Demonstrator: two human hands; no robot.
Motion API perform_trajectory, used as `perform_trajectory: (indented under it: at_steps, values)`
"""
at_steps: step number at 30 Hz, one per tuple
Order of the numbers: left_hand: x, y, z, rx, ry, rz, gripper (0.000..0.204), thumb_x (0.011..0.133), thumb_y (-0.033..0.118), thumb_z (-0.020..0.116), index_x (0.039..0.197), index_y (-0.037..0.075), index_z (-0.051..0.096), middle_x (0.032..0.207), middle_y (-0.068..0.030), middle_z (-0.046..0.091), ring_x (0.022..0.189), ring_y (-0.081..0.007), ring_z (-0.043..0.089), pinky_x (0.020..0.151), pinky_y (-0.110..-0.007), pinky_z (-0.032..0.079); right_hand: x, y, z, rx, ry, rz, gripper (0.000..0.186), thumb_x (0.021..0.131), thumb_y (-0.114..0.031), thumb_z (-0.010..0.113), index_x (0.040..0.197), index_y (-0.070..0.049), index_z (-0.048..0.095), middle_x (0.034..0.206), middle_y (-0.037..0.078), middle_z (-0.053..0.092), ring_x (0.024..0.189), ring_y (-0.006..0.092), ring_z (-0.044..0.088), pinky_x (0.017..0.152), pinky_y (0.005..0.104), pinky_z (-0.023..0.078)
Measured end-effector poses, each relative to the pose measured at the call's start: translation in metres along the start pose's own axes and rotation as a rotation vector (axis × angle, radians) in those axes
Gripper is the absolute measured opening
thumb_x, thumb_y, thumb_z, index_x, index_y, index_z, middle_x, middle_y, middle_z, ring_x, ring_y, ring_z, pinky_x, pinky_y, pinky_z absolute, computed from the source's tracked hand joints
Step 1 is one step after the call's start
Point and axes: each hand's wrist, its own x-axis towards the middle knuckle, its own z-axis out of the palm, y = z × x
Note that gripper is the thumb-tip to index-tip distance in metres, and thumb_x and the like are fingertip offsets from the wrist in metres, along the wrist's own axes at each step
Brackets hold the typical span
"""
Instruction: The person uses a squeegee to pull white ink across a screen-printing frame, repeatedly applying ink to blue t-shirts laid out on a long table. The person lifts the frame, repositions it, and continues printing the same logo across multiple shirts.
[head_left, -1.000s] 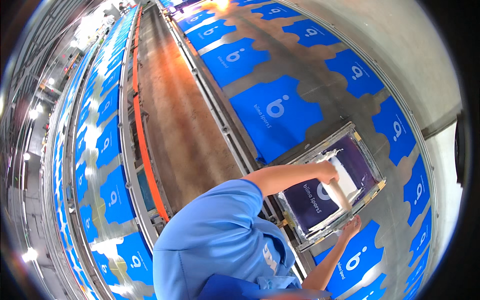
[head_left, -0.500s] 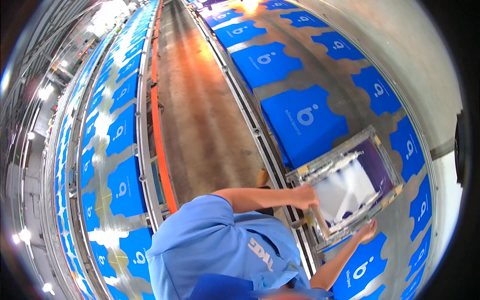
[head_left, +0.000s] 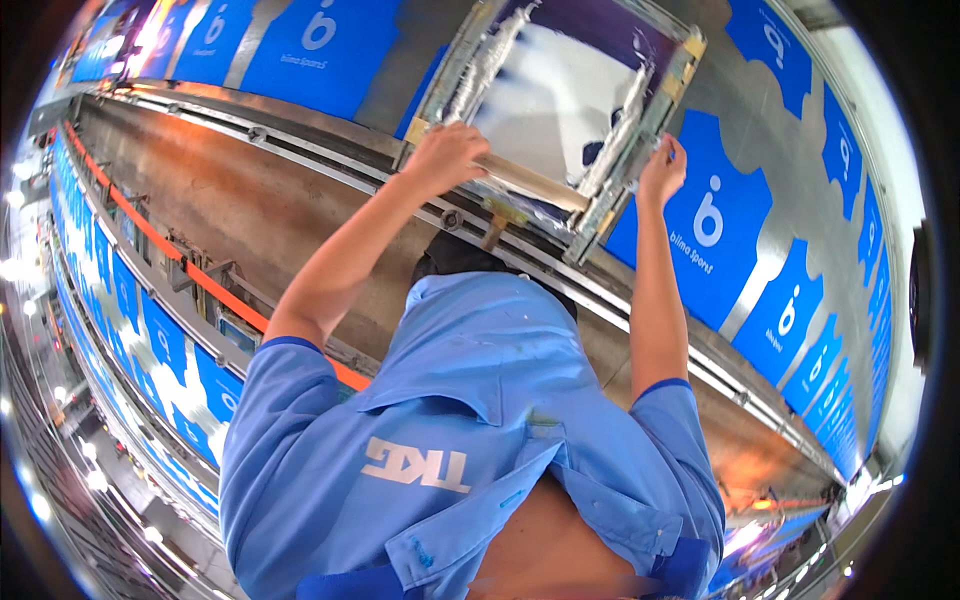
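Observation:
A screen-printing frame [head_left: 690, 58] lies tilted over the long table at the top of the view. Its dark purple mesh carries a white area and thick smears of white ink [head_left: 620, 122]. A squeegee [head_left: 530, 183] with a pale wooden handle lies across the frame's near end. My left hand [head_left: 447, 158] is closed around the squeegee's left end, by the frame's near left corner. At the frame's right side, my right hand [head_left: 660, 172] has its fingers bent and pinched at the edge. A blue shirt-shaped fabric piece [head_left: 735, 190] with a white print lies just right of that hand.
More blue printed fabric pieces [head_left: 300, 65] lie along the table on both sides. A metal rail [head_left: 300, 135] with small knobs edges the table in front of me. Behind a brown concrete aisle [head_left: 170, 160], an orange rail [head_left: 140, 225] borders another row of blue pieces.
The view has turned, so the frame now sits straight ahead at the top instead of on the right. Both hands stay at the same parts of the frame and squeegee.

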Motion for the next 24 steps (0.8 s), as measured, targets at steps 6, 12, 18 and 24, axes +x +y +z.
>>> perform_trajectory:
  at_steps: [6, 12, 18, 24]
  values:
    - [-0.001, 0.008, -0.013, 0.012, -0.109, 0.000, 0.029, 0.082, 0.031, 0.080, 0.105, 0.015, 0.072, 0.118, 0.0012, 0.062, 0.113, -0.0229, 0.061, 0.096, -0.040, 0.050, -0.009, -0.018, -0.013, -0.144, 0.024, 0.054, 0.022, 0.100, -0.028, 0.062, 0.109, -0.010, 0.072, 0.074, 0.008, 0.066, 0.063, 0.0193, 0.059, 0.062, 0.0374, 0.048]
    - [-0.014, 0.009, -0.019, 0.016, -0.110, 0.059, 0.029, 0.075, 0.018, 0.079, 0.103, 0.015, 0.075, 0.101, 0.0006, 0.071, 0.099, -0.0228, 0.066, 0.092, -0.040, 0.052, -0.022, -0.035, -0.015, -0.208, 0.023, 0.074, 0.021, 0.101, -0.026, 0.059, 0.110, -0.012, 0.071, 0.075, 0.012, 0.067, 0.063, 0.0246, 0.061, 0.060, 0.0412, 0.047]
    - [0.023, 0.001, -0.040, -0.075, -0.037, 0.023, 0.027, 0.081, 0.015, 0.074, 0.107, 0.020, 0.076, 0.098, 0.0020, 0.073, 0.097, -0.0210, 0.067, 0.088, -0.038, 0.055, -0.033, -0.033, -0.019, -0.295, -0.035, 0.065, 0.019, 0.101, -0.024, 0.057, 0.109, -0.012, 0.071, 0.080, 0.016, 0.067, 0.066, 0.0345, 0.063, 0.066, 0.0454, 0.051]
    - [0.159, -0.017, -0.068, -0.027, -0.122, -0.028, 0.034, 0.082, 0.028, 0.078, 0.114, 0.019, 0.075, 0.100, -0.0061, 0.075, 0.098, -0.0273, 0.070, 0.088, -0.041, 0.056, -0.024, -0.047, -0.069, -0.862, -0.339, -0.204, 0.028, 0.093, -0.032, 0.070, 0.119, -0.020, 0.073, 0.120, 0.006, 0.064, 0.107, 0.0290, 0.060, 0.084, 0.0411, 0.051]
